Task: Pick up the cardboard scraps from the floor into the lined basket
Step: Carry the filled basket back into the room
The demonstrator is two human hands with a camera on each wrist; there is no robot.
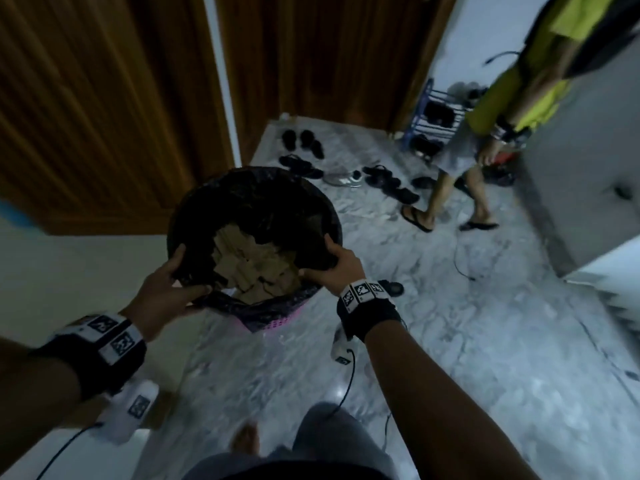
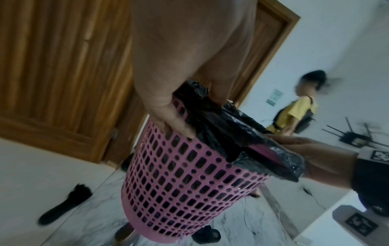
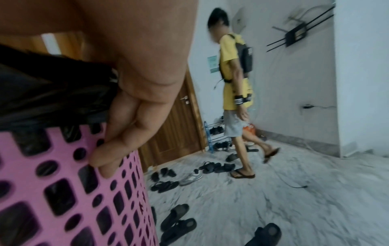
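I hold a pink perforated basket with a black plastic liner up off the marble floor. Brown cardboard scraps fill its bottom. My left hand grips the rim on the left, thumb over the liner. My right hand grips the rim on the right, fingers down the outer wall. I see no loose scraps on the floor.
Another person in a yellow shirt walks across at the right. Sandals and shoes lie scattered ahead, near a blue shoe rack. Wooden doors stand behind; a black cable runs on the floor.
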